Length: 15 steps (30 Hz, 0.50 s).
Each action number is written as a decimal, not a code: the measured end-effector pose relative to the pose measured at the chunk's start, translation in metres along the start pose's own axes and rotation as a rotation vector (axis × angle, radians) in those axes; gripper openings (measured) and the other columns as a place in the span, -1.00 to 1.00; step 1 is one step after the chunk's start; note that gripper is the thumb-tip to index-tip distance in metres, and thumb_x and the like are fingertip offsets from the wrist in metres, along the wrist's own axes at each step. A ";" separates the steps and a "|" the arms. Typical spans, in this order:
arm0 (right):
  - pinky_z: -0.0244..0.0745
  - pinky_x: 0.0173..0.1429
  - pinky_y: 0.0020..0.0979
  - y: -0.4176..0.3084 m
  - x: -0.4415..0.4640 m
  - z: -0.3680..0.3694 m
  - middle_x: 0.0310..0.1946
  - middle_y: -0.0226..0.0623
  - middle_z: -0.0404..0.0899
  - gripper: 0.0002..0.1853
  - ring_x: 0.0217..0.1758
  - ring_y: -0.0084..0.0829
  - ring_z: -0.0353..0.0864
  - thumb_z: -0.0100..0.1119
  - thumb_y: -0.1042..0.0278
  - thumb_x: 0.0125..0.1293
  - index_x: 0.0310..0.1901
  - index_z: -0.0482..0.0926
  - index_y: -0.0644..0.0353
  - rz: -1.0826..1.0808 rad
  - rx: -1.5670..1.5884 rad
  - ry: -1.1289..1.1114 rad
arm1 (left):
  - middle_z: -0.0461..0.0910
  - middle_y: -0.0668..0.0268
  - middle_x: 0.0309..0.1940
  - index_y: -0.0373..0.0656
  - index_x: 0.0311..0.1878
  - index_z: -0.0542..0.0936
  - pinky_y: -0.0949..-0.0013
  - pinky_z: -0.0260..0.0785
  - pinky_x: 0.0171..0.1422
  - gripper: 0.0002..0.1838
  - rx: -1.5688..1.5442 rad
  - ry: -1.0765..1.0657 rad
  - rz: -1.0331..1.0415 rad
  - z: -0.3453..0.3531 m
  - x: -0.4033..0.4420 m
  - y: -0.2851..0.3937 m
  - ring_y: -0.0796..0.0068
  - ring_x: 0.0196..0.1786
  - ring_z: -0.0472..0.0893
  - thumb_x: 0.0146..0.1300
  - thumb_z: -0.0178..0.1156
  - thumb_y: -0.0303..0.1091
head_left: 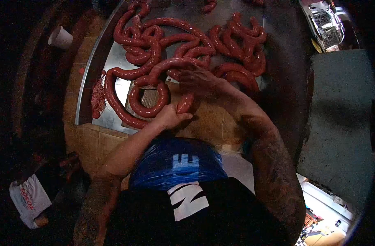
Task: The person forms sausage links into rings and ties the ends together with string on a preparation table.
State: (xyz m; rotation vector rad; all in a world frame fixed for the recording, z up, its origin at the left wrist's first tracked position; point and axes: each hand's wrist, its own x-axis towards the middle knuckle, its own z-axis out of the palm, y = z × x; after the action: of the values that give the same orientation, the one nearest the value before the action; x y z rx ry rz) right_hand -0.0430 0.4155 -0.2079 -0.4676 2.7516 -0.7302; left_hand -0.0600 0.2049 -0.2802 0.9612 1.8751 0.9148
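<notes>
Left hand (169, 117), head view: fingers closed around a sausage end (185, 103), which projects from the grip away from the body, its long axis inclined slightly rightward. Right hand (200, 80): fingers extended, not clenched, beyond and to the right of this end; whether they press on the curved sausage strand (171, 64) at their tips cannot be told. This strand, running roughly crosswise, lies nearer the right hand; the round sausage loop (133, 97) lies just beside the left hand, on its left. A longer outer strand (111, 92) bends around that loop towards the left wrist, where its continuation is hidden. Further coils (253, 53) lie beyond the right forearm (253, 112).
</notes>
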 end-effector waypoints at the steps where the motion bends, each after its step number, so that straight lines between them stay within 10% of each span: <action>1: 0.05 0.43 -0.14 -0.002 -0.006 -0.003 0.22 -0.29 0.40 -0.49 0.34 -0.23 0.26 0.17 0.25 0.08 0.14 0.47 0.01 0.011 0.020 0.000 | 0.61 -0.08 -0.28 -0.26 -0.06 0.56 0.11 0.42 -0.04 -0.47 -0.049 -0.032 -0.053 0.005 0.011 -0.007 -0.05 -0.14 0.61 0.12 0.30 0.04; 11: -0.12 0.53 -0.08 -0.007 -0.041 0.023 0.26 -0.33 0.37 -0.38 0.44 -0.19 0.15 0.27 0.16 -0.01 0.18 0.45 -0.07 0.191 -0.314 -0.097 | 0.58 -0.15 -0.32 -0.33 -0.15 0.58 0.02 0.39 -0.15 -0.58 0.124 0.026 0.042 0.011 0.035 -0.013 -0.11 -0.21 0.58 0.33 0.09 -0.06; 15: 0.00 0.48 -0.06 0.035 -0.056 0.051 0.23 -0.30 0.38 -0.37 0.41 -0.19 0.20 0.30 0.13 -0.05 0.16 0.46 -0.07 0.108 -0.040 0.219 | 0.58 -0.16 -0.32 -0.31 -0.14 0.56 -0.01 0.38 -0.17 -0.60 0.093 0.018 0.131 0.001 0.021 -0.003 -0.18 -0.21 0.57 0.35 0.06 -0.08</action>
State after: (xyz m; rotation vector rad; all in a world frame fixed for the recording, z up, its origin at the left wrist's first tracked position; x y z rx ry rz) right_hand 0.0161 0.4424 -0.2596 -0.2573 2.9719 -0.7416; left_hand -0.0681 0.2216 -0.2904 1.1472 1.9015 0.9217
